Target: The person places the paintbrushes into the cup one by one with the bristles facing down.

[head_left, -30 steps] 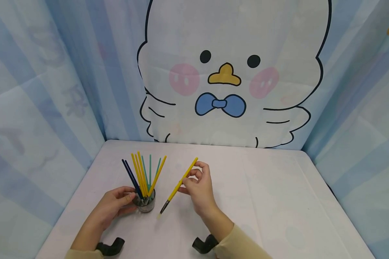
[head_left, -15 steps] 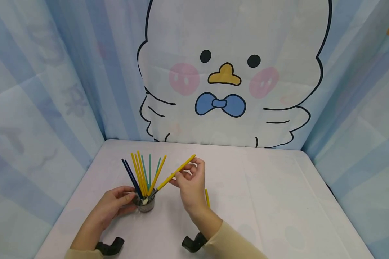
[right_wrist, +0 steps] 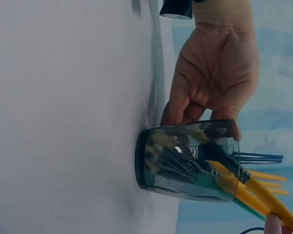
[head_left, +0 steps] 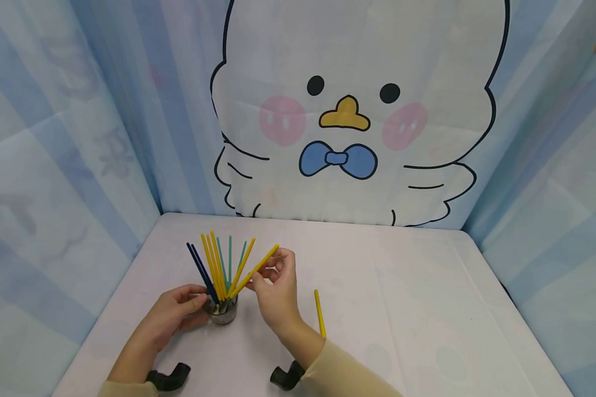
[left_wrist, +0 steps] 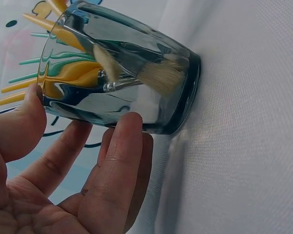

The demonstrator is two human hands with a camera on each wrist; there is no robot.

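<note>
A clear glass [head_left: 223,316] stands at the left of the table with several paintbrushes [head_left: 215,267] in it, their handles yellow, green and dark blue. My left hand [head_left: 175,312] holds the glass from its left side; in the left wrist view the thumb is at the rim and the fingertips touch the wall. With my right hand [head_left: 276,291] I pinch a yellow paintbrush [head_left: 254,270] by its handle. That brush slants down to the left, and its bristle end is inside the glass mouth in the right wrist view [right_wrist: 244,173]. Bristles [left_wrist: 161,77] show through the glass.
Another yellow-handled stick [head_left: 319,311] lies right of my right forearm, its lower end hidden by the arm. Black wrist mounts [head_left: 171,377] sit at both wrists. The white-covered table [head_left: 427,309] is enclosed by printed curtains [head_left: 179,110].
My right hand has moved left with the yellow paintbrush, and its bristle end has gone from beside the glass into it. The other yellow stick has come into view. My left hand stays put.
</note>
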